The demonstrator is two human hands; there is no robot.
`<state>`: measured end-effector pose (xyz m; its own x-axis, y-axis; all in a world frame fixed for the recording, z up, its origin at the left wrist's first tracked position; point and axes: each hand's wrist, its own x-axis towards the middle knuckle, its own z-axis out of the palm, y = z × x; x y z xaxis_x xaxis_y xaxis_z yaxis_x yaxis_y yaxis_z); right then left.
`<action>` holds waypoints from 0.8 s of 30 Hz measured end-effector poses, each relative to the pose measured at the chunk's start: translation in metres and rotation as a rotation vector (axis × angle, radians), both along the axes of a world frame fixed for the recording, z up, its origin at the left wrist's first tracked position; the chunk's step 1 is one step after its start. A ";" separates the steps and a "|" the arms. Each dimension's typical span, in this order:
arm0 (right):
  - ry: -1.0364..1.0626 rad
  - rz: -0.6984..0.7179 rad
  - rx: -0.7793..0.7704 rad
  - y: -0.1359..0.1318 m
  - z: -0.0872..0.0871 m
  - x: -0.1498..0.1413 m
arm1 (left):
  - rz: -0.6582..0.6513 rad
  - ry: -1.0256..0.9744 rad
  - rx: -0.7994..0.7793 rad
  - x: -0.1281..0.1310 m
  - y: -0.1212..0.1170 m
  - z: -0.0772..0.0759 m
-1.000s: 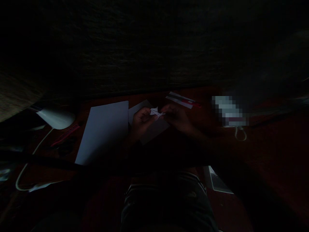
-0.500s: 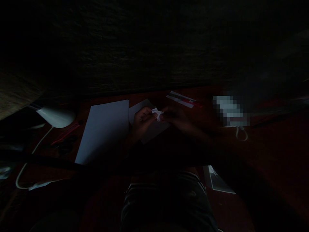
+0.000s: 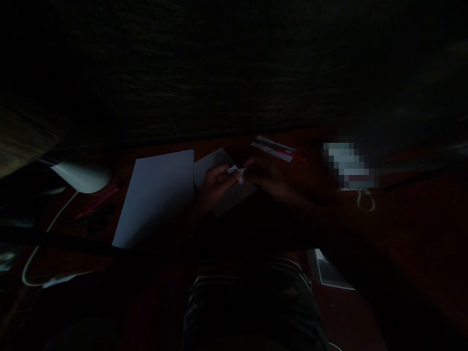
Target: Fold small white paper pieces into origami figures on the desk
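Observation:
A small folded piece of white paper point(image 3: 240, 174) is pinched between my two hands over the table. My left hand point(image 3: 216, 184) closes on its left side, thumb toward the middle. From the right, my right hand point(image 3: 268, 178) grips the other side with its fingertips. Beneath the hands lies a loose white sheet point(image 3: 234, 201), partly covered by them. Left of it is a larger white sheet or stack of paper point(image 3: 161, 190). Dim light hides the exact folds and some fingers.
Behind my right hand, a pale strip point(image 3: 261, 142) lies with a red tool point(image 3: 292, 154) across it. At left stand a white lamp-like object point(image 3: 82, 176) with a cable point(image 3: 60, 214) and a pink-red item point(image 3: 95, 202). A blurred pale object point(image 3: 349, 165) sits at right.
The folded paper has turned and looks more compact between my fingers. My right fingertips have come closer to the left hand. The items on the table stay in place.

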<state>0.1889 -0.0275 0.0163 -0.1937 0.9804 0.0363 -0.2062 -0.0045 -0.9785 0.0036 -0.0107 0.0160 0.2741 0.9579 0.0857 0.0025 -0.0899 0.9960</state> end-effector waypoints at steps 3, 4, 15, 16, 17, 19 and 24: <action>0.012 -0.003 0.001 0.001 -0.003 0.001 | -0.024 -0.005 -0.031 0.001 0.000 0.000; 0.009 -0.006 0.009 0.001 -0.004 0.001 | -0.023 -0.010 -0.036 0.001 0.000 0.000; 0.016 -0.042 -0.012 0.002 -0.007 0.002 | -0.005 0.032 -0.037 -0.002 0.003 -0.002; 0.022 -0.042 -0.016 0.002 -0.007 0.002 | -0.004 0.020 -0.042 -0.002 0.003 -0.002; 0.026 -0.044 -0.021 0.002 -0.007 0.002 | -0.002 0.012 -0.048 -0.002 0.003 -0.003; 0.028 -0.044 -0.027 0.003 -0.008 0.002 | 0.008 0.007 -0.057 -0.002 0.003 -0.004; 0.024 -0.045 -0.009 0.002 -0.008 0.003 | -0.001 -0.024 -0.076 -0.001 0.003 -0.004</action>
